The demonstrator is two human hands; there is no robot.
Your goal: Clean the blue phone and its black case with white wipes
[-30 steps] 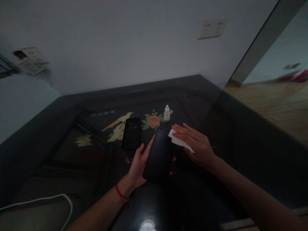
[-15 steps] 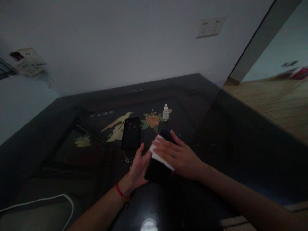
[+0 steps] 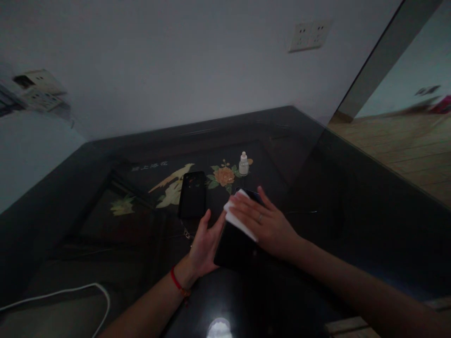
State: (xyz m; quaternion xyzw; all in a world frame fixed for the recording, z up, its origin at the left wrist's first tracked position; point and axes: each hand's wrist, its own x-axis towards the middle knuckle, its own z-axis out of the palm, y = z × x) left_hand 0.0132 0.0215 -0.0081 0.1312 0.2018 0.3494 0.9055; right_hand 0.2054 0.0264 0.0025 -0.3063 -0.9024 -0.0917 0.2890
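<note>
My left hand (image 3: 206, 246), with a red cord bracelet at the wrist, grips the left edge of a dark smartphone (image 3: 234, 246). The phone is tilted above the dark table. Pressed flat on its screen is a white wipe (image 3: 239, 220), under the fingers of my right hand (image 3: 262, 223), which wears a ring. Part of the phone is hidden by the wipe and that hand. A black phone case (image 3: 192, 195) with a chain strap (image 3: 186, 233) lies just left of my hands. Beyond them stands a small white dropper bottle (image 3: 243, 164).
The glossy black table (image 3: 299, 173) has a painted flower (image 3: 224, 176) and bird on it and meets the wall at the back. A white cable (image 3: 56, 294) curves over the front left. Wall sockets (image 3: 310, 36) are higher up.
My right hand has slid the wipe a little up and away along the phone, baring more of its lower part. My left hand keeps its hold.
</note>
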